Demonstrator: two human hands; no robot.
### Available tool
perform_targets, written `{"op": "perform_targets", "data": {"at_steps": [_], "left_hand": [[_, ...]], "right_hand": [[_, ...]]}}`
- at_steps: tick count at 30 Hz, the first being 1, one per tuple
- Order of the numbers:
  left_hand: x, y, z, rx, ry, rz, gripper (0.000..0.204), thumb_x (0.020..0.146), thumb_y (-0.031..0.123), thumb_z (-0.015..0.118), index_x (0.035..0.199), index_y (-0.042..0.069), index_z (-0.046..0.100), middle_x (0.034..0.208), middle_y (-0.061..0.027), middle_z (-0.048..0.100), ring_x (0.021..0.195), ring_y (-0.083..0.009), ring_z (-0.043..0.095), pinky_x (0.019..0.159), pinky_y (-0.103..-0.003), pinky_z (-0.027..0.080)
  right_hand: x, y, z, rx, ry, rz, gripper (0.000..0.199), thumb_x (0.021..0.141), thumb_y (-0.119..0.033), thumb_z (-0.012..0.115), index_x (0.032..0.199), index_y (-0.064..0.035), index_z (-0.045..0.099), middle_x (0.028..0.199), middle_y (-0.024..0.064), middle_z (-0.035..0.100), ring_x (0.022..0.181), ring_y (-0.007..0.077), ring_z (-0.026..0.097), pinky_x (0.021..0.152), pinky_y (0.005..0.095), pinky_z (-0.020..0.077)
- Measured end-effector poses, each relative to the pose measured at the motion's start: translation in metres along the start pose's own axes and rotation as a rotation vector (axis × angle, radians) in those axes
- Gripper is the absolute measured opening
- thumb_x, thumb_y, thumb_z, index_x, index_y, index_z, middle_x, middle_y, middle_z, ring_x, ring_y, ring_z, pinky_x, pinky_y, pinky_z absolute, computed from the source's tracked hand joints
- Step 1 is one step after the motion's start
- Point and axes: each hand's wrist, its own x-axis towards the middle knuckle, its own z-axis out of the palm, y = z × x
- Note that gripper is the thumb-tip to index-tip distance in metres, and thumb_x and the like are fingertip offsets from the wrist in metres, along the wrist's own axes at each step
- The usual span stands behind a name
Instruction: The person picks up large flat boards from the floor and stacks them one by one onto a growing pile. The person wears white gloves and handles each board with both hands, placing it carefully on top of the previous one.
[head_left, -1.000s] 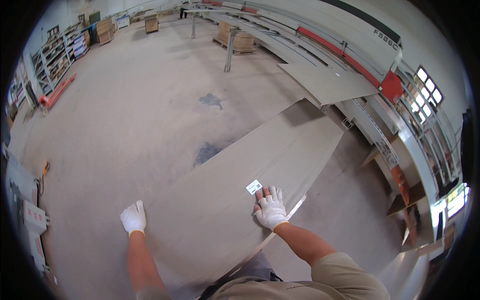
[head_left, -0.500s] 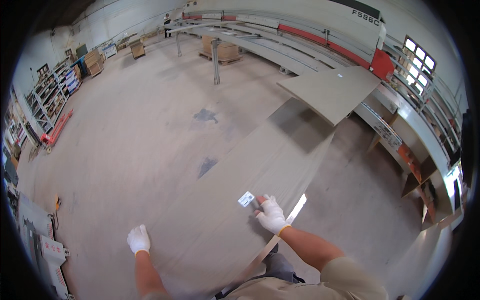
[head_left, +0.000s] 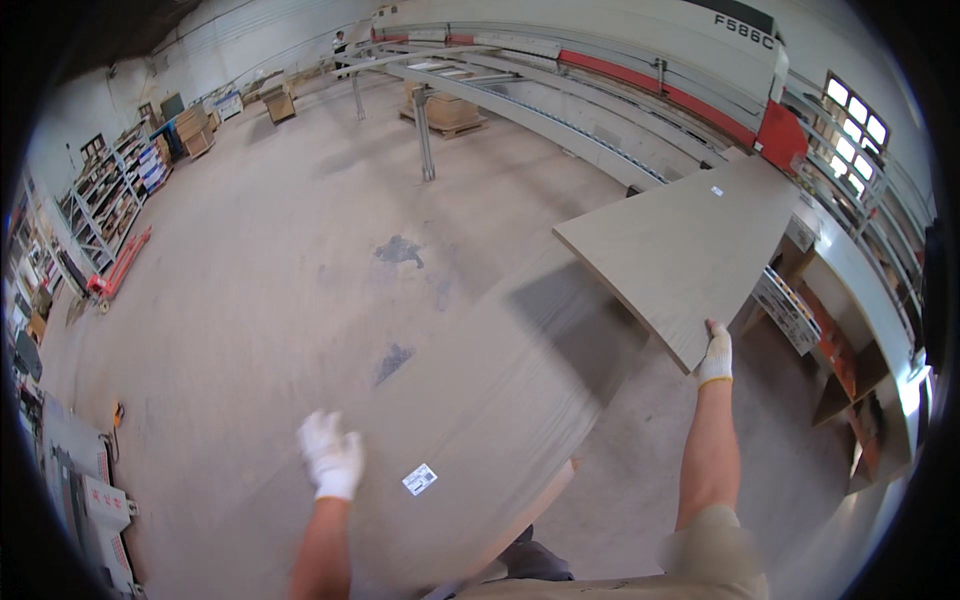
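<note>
Right hand [head_left: 716, 354], white-gloved: grip holding upper grey-brown panel [head_left: 680, 250] near its close corner. Left hand [head_left: 331, 456], blurred: grip wide, by lower labelled panel [head_left: 490, 410].

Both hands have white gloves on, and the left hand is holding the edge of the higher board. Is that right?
Not quite: the head view shows the right hand holding the edge of the higher board. The left hand is by the lower board instead. Both hands do have white gloves on.
</note>
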Motion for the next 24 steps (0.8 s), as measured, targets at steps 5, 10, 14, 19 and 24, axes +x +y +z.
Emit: {"op": "perform_targets", "data": {"at_steps": [5,10,14,19,24], "left_hand": [[0.043,0.232,-0.021,-0.69,-0.273,0.375,0.054,0.092,0.034,0.068,0.138,0.008,0.054,0.143,-0.0214,0.053,0.137,-0.0386,0.047,0.115,-0.046,0.039],[0.047,0.348,-0.008,-1.648,-0.793,-0.034,0.086,0.094,0.043,0.072,0.155,-0.001,0.031,0.151,-0.0251,0.046,0.137,-0.0299,0.049,0.114,-0.041,0.041],[0.059,0.34,-0.017,-1.983,-0.923,-0.224,0.043,0.099,0.037,0.067,0.122,0.001,0.066,0.117,-0.0086,0.07,0.102,-0.0201,0.068,0.094,-0.035,0.053],[0.04,0.223,-0.037,-2.022,-0.707,-0.422,0.05,0.089,0.01,0.074,0.133,-0.004,0.056,0.123,-0.0132,0.067,0.107,-0.0259,0.068,0.093,-0.041,0.057],[-0.021,0.097,-0.102,-1.953,-0.596,-0.429,0.053,0.091,0.016,0.066,0.137,-0.007,0.052,0.124,-0.0163,0.065,0.108,-0.0297,0.067,0.093,-0.041,0.056]], "right_hand": [[0.022,0.019,-0.011,0.074,0.033,-0.067,0.027,0.09,-0.02,0.066,0.113,-0.0056,0.062,0.111,0.0102,0.067,0.104,0.0284,0.064,0.094,0.0427,0.0531],[-0.066,0.067,0.055,-0.021,-0.038,-0.085,0.029,0.092,-0.024,0.067,0.113,-0.0035,0.063,0.11,0.0102,0.066,0.101,0.0243,0.061,0.092,0.0413,0.0515],[-0.168,0.108,0.092,-0.067,-0.112,0.049,0.031,0.093,-0.029,0.069,0.11,-0.0037,0.063,0.107,0.0086,0.065,0.098,0.0203,0.057,0.088,0.0397,0.0501],[-0.311,0.124,0.139,-0.02,-0.16,0.3,0.042,0.093,-0.02,0.071,0.128,-0.0054,0.053,0.12,0.0106,0.064,0.109,0.0224,0.061,0.092,0.0422,0.0522],[-0.36,0.149,0.099,0.2,-0.458,0.608,0.037,0.092,-0.019,0.07,0.128,-0.0094,0.062,0.124,0.0065,0.066,0.118,0.0248,0.061,0.103,0.0497,0.0487]]}}
